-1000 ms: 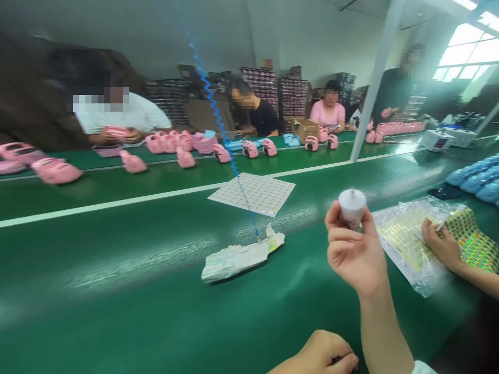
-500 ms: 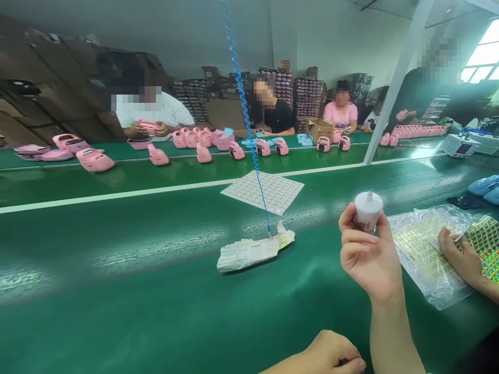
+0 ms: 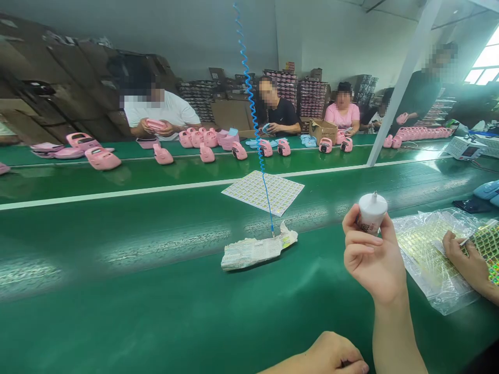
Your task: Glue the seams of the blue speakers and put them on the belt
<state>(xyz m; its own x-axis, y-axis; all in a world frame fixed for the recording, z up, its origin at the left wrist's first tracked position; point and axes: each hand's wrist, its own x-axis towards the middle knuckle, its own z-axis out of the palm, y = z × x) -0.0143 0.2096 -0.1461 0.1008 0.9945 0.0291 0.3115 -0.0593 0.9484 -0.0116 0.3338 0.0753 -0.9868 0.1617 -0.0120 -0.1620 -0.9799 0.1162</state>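
Observation:
My right hand [image 3: 374,254] is raised over the green bench, its fingers wrapped round a small white bottle [image 3: 373,210]. The bottle is upright, with a thin pointed nozzle on top and dark and red print on its side, partly covered by my fingers. Low in the view, my left hand [image 3: 331,353] lies near my right forearm with its fingers curled in. The inside of that hand is hidden, so I cannot see whether anything is in it. Left of the bottle, a crumpled printed paper bundle [image 3: 257,252] lies on the bench.
A sheet of small stickers [image 3: 265,192] lies beyond the bundle, and a blue coiled cord [image 3: 249,88] hangs down to it. At right, another person's hand [image 3: 468,259] rests by plastic-wrapped gold sheets [image 3: 424,244]. Across, people handle pink casings [image 3: 102,158] near a white post [image 3: 401,83].
The whole scene has shifted slightly right in view. My grip on the white bottle looks the same. Across the bench, the person in black now holds up a blue piece.

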